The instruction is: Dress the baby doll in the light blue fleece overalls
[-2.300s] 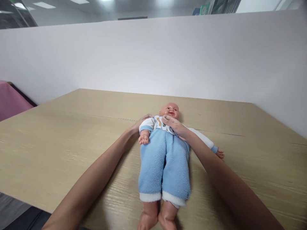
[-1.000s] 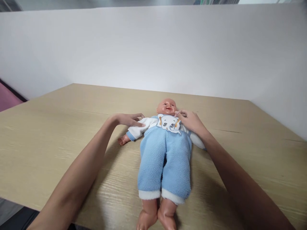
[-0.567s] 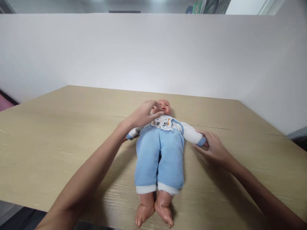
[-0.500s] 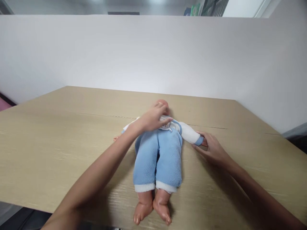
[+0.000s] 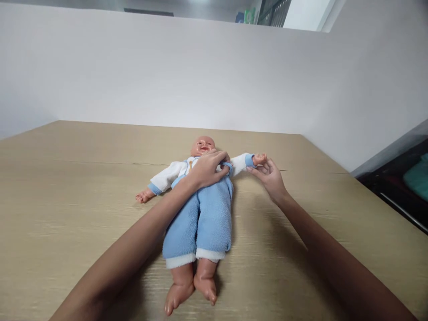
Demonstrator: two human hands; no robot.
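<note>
A baby doll [image 5: 200,218] in a fluffy blue overall and white top lies on its back on the wooden table [image 5: 67,178], head toward the far wall, bare feet toward me. My left hand [image 5: 209,168] lies across the doll's chest, fingers curled on the blue shoulder strap. My right hand [image 5: 269,174] holds the doll's small hand at the end of the white sleeve, which is stretched out to the right. The doll's other arm lies outstretched to the left on the table.
A white partition wall [image 5: 167,76] runs behind the table. The table's right edge drops off to a dark area with a teal object [image 5: 416,174].
My left hand moved from the doll's neck onto the chest strap. My right hand lifted the doll's arm outward and up toward the head. The view shifted to the right.
</note>
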